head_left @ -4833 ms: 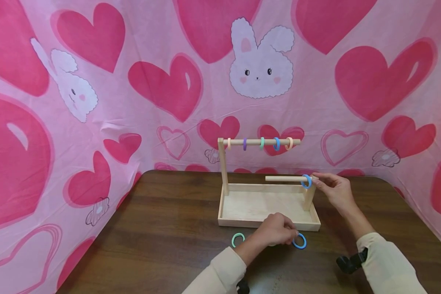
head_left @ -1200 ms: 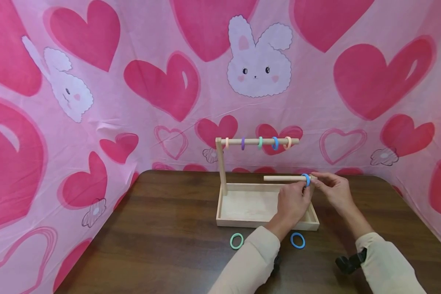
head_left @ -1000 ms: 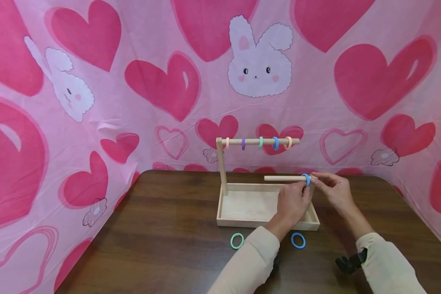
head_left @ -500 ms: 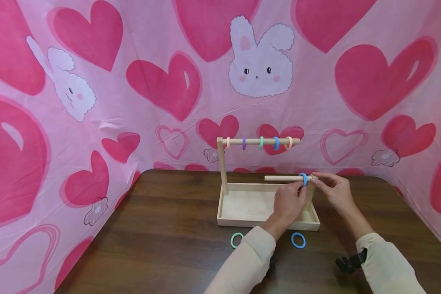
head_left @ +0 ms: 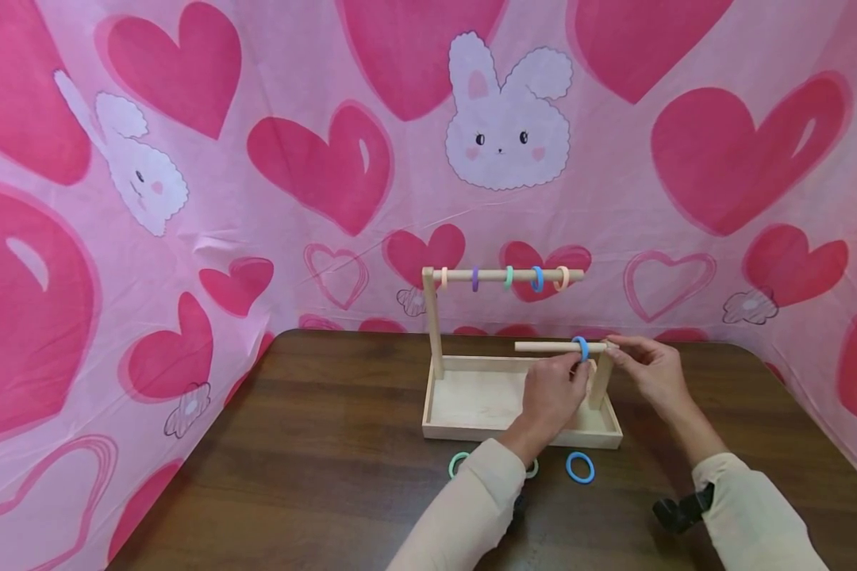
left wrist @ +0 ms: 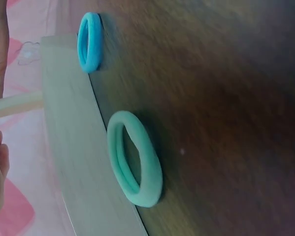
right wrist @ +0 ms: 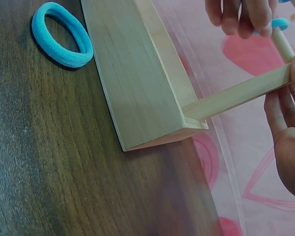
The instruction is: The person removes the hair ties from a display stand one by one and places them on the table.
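My left hand (head_left: 553,394) pinches a blue hair tie (head_left: 582,347), which is looped around the lower rod (head_left: 543,347) of a wooden stand, a short way in from its post (head_left: 600,385). At the post's top, my right hand (head_left: 653,373) holds the joint of rod and post between thumb and fingers. On the table in front of the stand lie a green hair tie (head_left: 456,461), a second green one (left wrist: 149,164) partly hidden by my left arm in the head view, and another blue one (right wrist: 63,51).
The upper rod (head_left: 491,275) carries peach, purple, green and blue hair ties, spaced apart. The stand's shallow tray base (head_left: 464,434) rests on the dark wooden table (head_left: 314,444). Behind hangs a pink cloth (head_left: 614,214) with hearts and rabbits.
My left hand has risen from the table to the lower rod. Over the last second it has drawn the blue hair tie leftward, away from the post. My right hand has stayed put.
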Tool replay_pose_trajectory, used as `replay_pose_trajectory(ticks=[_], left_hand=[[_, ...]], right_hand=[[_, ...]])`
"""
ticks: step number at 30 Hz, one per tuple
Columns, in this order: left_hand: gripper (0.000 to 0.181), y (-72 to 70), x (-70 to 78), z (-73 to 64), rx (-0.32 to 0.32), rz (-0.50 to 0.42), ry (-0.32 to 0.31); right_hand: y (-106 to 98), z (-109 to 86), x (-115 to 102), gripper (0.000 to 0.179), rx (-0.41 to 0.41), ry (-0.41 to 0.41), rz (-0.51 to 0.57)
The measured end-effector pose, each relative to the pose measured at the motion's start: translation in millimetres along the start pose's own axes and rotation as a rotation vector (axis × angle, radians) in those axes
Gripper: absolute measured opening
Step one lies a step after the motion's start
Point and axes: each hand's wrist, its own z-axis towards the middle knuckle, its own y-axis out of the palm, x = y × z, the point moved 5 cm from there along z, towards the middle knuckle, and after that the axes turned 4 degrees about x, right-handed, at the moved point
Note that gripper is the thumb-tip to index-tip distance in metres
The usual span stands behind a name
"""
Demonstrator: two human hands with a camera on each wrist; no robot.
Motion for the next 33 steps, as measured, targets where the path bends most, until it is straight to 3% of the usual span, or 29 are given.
replay_pose_trajectory(ticks=[7,14,26,33], left_hand=[[0.006,-4.5,-8.6,-3.1,0.029,0.008,0.01],[0.005,-11.4,-20.2,-7.1,0.034,-0.033,-0.022],[0.005,-20.5,-31.5,-9.0,0.063,-0.028,-0.02],[0.006,-25.2,-38.1,-9.8,0.044,-0.05,-0.028]], right_hand=[[-0.8,0.2,1.1,0.023,0.014,0.002,-0.035],[-1.3,0.7,2.3,0.023,0.019,0.008,-0.079],[-1.2,0.4,2.8,0.028,0.009,0.014,-0.041],[-1.5,1.1,3.0,0.027,0.01,0.007,-0.063]])
